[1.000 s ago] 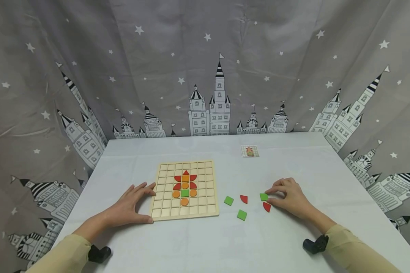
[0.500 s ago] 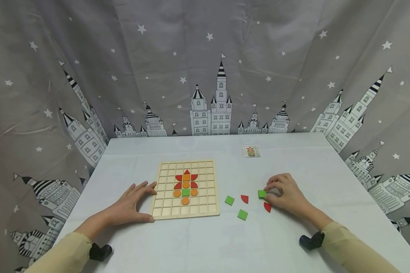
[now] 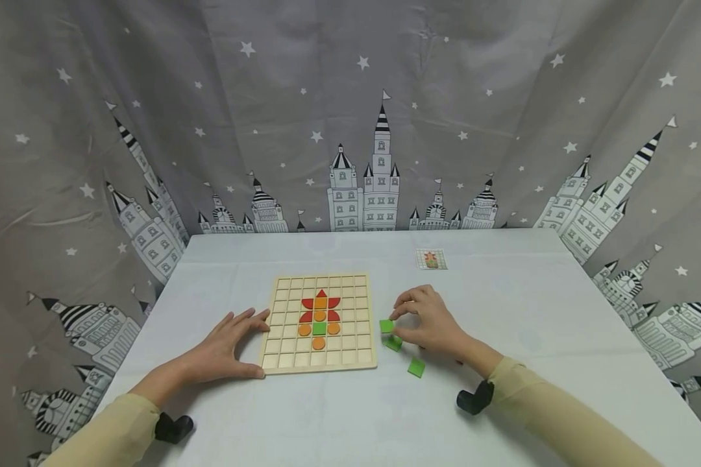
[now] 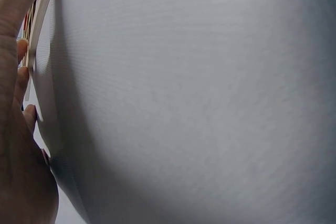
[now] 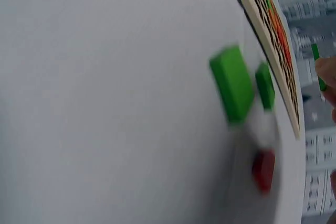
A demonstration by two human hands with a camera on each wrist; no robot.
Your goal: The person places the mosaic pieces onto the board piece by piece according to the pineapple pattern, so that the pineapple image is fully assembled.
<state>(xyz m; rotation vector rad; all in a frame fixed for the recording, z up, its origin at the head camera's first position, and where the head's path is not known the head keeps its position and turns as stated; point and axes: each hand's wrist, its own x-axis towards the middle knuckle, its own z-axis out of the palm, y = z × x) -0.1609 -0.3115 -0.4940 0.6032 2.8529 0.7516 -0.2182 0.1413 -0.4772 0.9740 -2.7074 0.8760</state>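
My left hand (image 3: 222, 350) lies beside the wooden grid board (image 3: 350, 318), fingertips and thumb touching its left edge. In the board's cells sit red, orange and green pieces, with one green square (image 3: 319, 329) amid orange discs. Just off the board's right edge, my right hand (image 3: 429, 321) pinches a green square tile (image 3: 387, 326) between thumb and fingers, raised above the table in the right wrist view. Below it lies another green square tile (image 3: 393, 343), partly covered. A third loose green tile (image 3: 416, 368) is nearer the front. The right hand mostly hides the red quarter-circle pieces.
A small printed card (image 3: 431, 259) with a coloured pattern on a grid lies toward the back of the white table (image 3: 327, 421). Behind the table hangs a grey curtain (image 3: 304, 58) with castles and stars. One red piece (image 5: 263, 170) shows in the right wrist view.
My right hand has lifted the green square tile from beside a red piece and carried it left, close to the board. The left hand keeps its place at the board's edge.
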